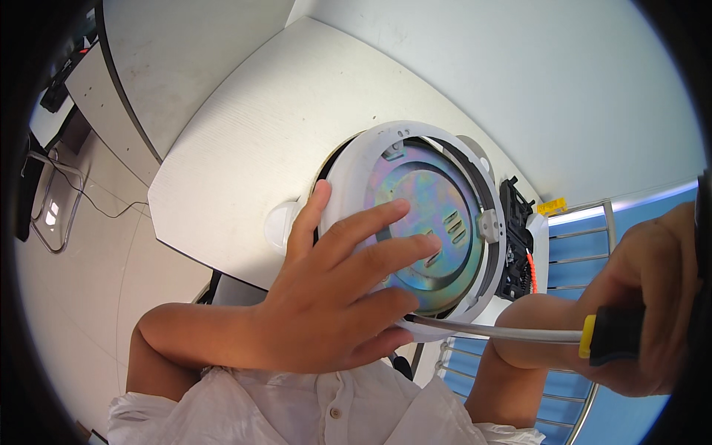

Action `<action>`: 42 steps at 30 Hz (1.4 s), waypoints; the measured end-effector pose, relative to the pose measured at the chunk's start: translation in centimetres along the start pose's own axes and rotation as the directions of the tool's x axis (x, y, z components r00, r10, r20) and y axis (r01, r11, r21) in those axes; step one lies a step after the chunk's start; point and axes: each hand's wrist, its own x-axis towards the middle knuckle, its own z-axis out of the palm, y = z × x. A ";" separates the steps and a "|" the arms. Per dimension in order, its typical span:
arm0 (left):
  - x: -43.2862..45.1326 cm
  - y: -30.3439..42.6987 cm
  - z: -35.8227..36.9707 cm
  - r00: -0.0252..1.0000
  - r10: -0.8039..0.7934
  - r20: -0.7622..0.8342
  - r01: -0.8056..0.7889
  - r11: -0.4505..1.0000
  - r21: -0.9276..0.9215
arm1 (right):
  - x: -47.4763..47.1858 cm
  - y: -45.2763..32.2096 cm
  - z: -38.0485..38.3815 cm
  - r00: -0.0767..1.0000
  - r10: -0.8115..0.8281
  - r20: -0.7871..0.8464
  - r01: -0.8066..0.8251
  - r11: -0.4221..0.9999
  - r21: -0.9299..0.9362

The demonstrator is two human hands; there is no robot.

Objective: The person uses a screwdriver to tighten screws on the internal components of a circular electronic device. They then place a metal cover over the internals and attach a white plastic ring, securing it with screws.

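A round appliance with a white plastic rim and an iridescent zinc-plated metal plate rests tilted on the table before me. My left hand lies over its near left side with spread fingers, some on the plate and the thumb side at the rim. At the right, my right hand is closed around the black and yellow handle of a screwdriver. Its long metal shaft reaches left to the near edge of the rim, beside my left fingers. The screwdriver's tip is hidden there.
The white table meets grey partitions behind. An open black tool case with an orange flexible shaft lies right of the appliance, near a yellow tag. A white round part is at the left. Metal rails stand beyond the right edge.
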 end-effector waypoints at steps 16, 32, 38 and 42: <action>-0.6 -1.2 -0.6 0.994 0.089 0.061 -0.093 0.994 0.057 | 2.5 0.0 0.1 0.998 0.064 -0.021 -0.067 0.984 -0.165; -0.4 -1.7 -0.3 0.989 0.144 0.046 -0.146 0.988 0.042 | 3.8 0.5 2.2 0.994 0.104 0.041 -0.084 0.936 -0.341; -0.1 -1.5 0.1 0.982 0.185 0.046 -0.188 0.980 0.073 | 3.5 0.7 3.2 0.996 0.067 0.060 -0.040 0.928 -0.369; -0.4 -1.4 0.0 0.985 0.167 0.041 -0.171 0.980 0.099 | 3.1 1.3 2.9 0.998 0.002 0.055 0.019 0.925 -0.379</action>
